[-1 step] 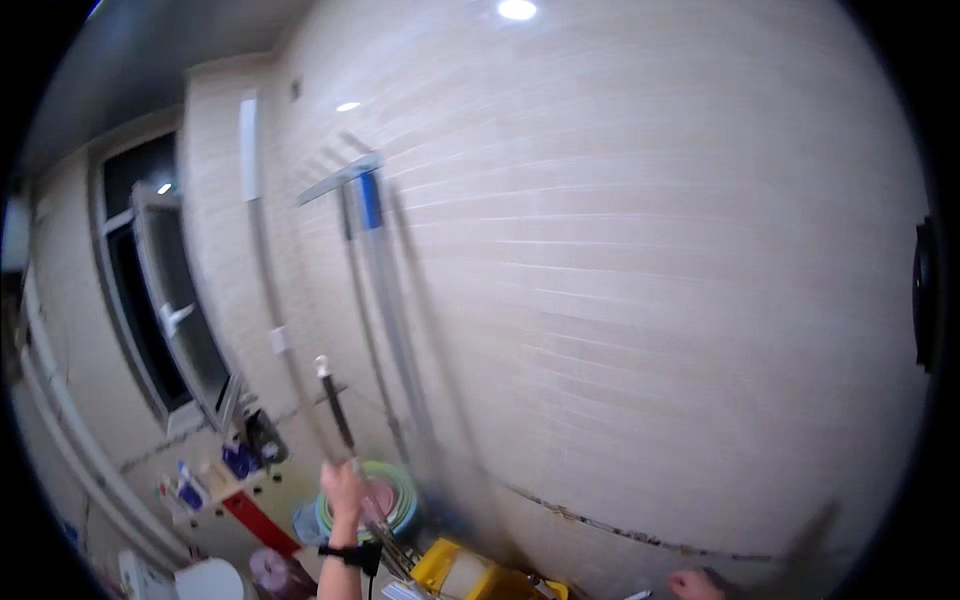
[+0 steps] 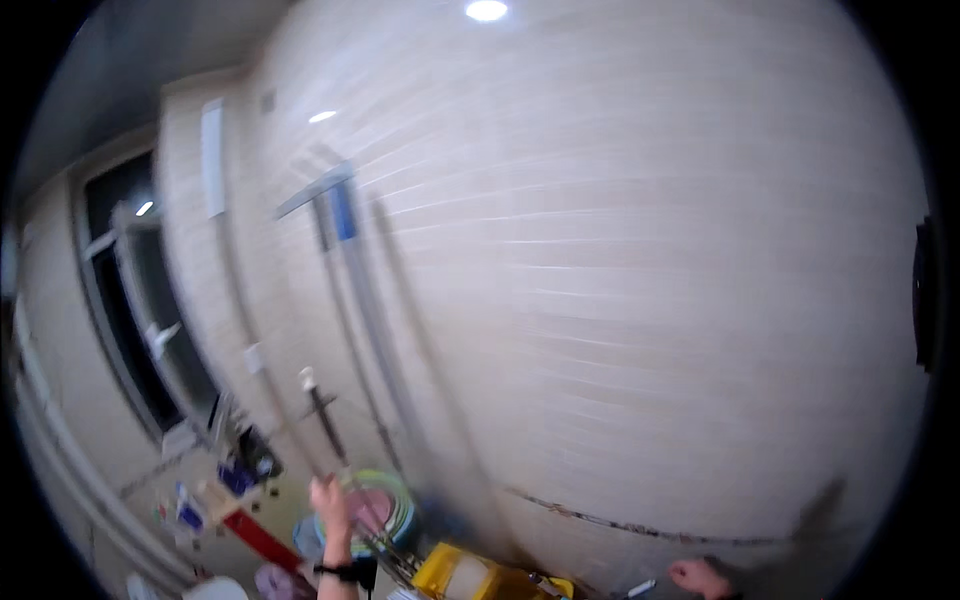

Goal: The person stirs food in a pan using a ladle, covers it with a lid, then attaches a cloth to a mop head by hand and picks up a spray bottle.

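At the lower left, my left hand [image 2: 331, 503] is closed around a long, thin pole [image 2: 237, 285] with a white upper end, which rises toward the window corner. Just above that hand stands a shorter rod [image 2: 324, 418] with a dark grip and a pale tip; I cannot tell whether the fingers touch it. Behind the hand are nested round basins [image 2: 405, 500] in green, blue and pink. My right hand [image 2: 701, 578] is at the lower right edge, its fingers curled. What they hold, if anything, is hidden. A white-tipped stick [image 2: 640, 590] lies beside it, apart from the fingers.
A squeegee [image 2: 345, 205] with a blue collar leans on the tiled wall [image 2: 650, 300], near another thin pole. A yellow mop bucket [image 2: 440, 572] stands between my hands. An open window [image 2: 165, 320] and a shelf with bottles [image 2: 215, 500] are at left.
My view has turned slightly, so the wall, poles and window sit further left and lower. My left hand keeps its hold on the pole; a little more of my right hand shows.
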Action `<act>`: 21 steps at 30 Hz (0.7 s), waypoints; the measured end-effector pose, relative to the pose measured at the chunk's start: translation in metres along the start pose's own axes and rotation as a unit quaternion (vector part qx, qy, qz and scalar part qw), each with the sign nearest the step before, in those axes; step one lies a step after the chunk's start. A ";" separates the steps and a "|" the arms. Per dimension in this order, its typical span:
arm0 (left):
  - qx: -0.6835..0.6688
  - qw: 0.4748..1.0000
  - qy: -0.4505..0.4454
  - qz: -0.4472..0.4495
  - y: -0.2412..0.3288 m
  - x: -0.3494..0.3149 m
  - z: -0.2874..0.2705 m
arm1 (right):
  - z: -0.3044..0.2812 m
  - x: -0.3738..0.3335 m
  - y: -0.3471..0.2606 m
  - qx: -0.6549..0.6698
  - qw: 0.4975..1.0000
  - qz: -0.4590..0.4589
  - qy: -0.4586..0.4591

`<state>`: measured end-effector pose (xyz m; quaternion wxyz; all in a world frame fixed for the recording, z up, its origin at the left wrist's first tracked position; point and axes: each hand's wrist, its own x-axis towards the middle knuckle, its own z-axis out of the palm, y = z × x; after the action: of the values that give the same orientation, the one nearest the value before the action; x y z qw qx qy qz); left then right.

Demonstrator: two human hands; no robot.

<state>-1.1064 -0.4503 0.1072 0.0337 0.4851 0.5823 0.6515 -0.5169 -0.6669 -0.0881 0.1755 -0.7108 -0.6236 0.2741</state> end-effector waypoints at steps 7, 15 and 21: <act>-0.218 0.957 -0.077 -0.176 0.022 -0.058 -0.106 | 0.014 -0.003 -0.023 0.046 0.997 -0.040 -0.039; -0.167 0.908 -0.347 -0.165 0.166 -0.179 -0.016 | -0.016 -0.114 0.023 0.049 0.991 0.068 0.109; -0.156 0.864 -0.447 -0.171 0.238 -0.286 -0.004 | -0.040 -0.230 0.095 0.132 0.961 0.111 0.216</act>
<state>-0.8340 -0.7033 0.1261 0.4765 0.6053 0.4697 0.4312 -0.4345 -0.9049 -0.0734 0.3669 -0.7883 -0.4464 0.2114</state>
